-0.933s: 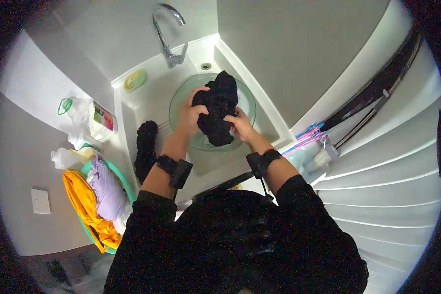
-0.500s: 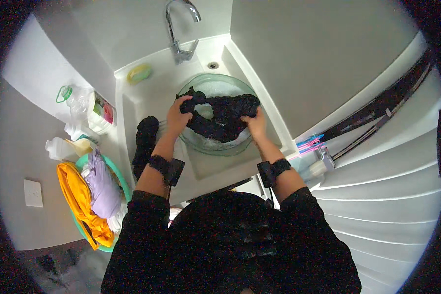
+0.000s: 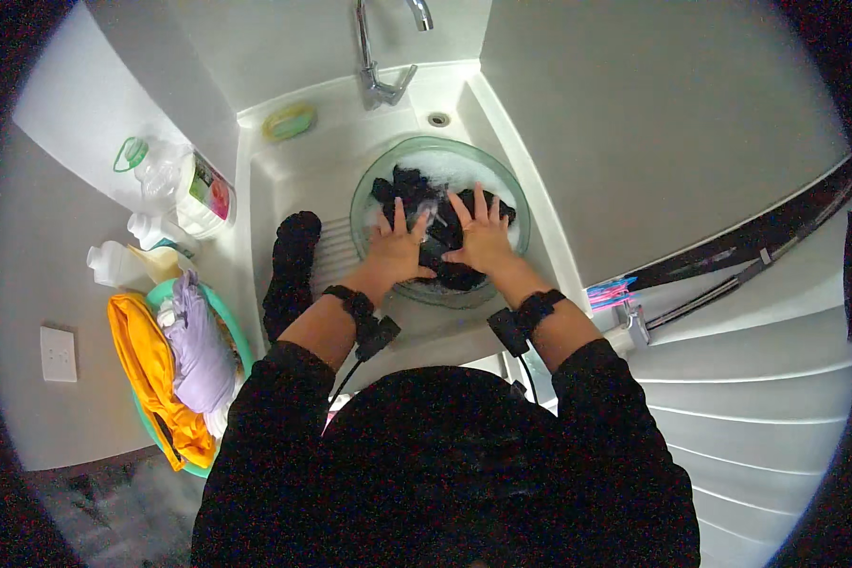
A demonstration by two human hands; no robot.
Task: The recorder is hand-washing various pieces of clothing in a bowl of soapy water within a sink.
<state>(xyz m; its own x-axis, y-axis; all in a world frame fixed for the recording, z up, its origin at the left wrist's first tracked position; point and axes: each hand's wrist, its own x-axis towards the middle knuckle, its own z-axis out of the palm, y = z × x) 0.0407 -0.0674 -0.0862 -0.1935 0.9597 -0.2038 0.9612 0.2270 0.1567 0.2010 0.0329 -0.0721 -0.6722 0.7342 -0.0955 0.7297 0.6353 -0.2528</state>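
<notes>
Black wet fabric [image 3: 454,275] lies bunched in sudsy water inside a clear greenish basin [image 3: 359,222], which stands in a white sink [image 3: 298,175]. On the left part of the fabric rests my left hand [image 3: 398,248], fingers spread. My right hand [image 3: 485,237] lies on its right part, fingers fanned out too. Neither hand is gripping the cloth. What kind of garment it is cannot be made out. Left of the basin, another dark cloth bundle [image 3: 292,270] lies along the sink's ribbed washboard [image 3: 336,248].
A chrome faucet [image 3: 381,87] rises behind the basin, near a drain [image 3: 438,119] and a green soap bar in a yellowish dish [image 3: 290,122]. On the left stand a large clear jug [image 3: 194,194], white bottles [image 3: 114,265] and a green tub [image 3: 232,324] of orange and lilac clothes.
Both hands have let go of the black fabric and now lie flat on it with fingers spread. The fabric has gone down into the suds. The view has shifted slightly.
</notes>
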